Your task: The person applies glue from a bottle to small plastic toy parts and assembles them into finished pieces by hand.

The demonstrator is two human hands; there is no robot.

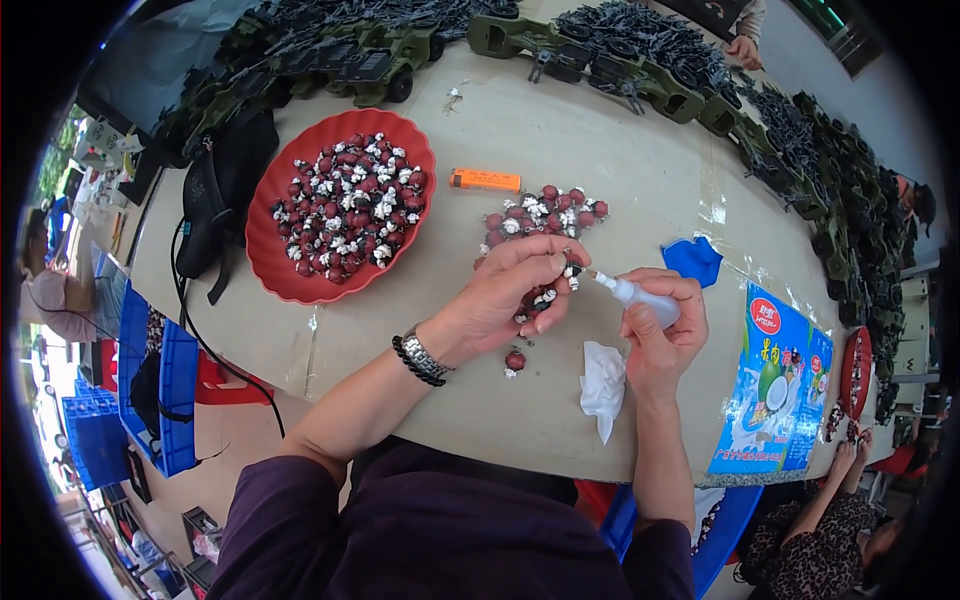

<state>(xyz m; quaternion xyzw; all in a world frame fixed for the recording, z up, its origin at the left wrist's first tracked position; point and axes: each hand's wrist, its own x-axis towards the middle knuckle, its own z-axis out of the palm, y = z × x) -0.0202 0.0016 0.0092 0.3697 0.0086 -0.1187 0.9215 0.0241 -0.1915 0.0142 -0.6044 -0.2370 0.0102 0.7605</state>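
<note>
Fingers of my left hand [500,290] pinch a small black-and-white figurine [573,271] above the table. More of the little figurines show under and between that hand's lower fingers; whether it grips them too I cannot tell. My right hand [672,335] is wrapped round a white squeeze bottle [645,298], its narrow tip pointing left, close to the pinched piece. Beyond my left hand lies a loose pile of dark red, black and white figurines [545,212]. One single figurine [515,360] rests on the near side of that hand.
A red scalloped bowl [262,215] full of such figurines stands at left, beside a black bag [205,205]. An orange box [486,180], crumpled tissue [603,388], blue scrap [692,261] and blue printed sheet [745,420] lie around. Green toy vehicles [640,85] line the far edge; other people sit nearby.
</note>
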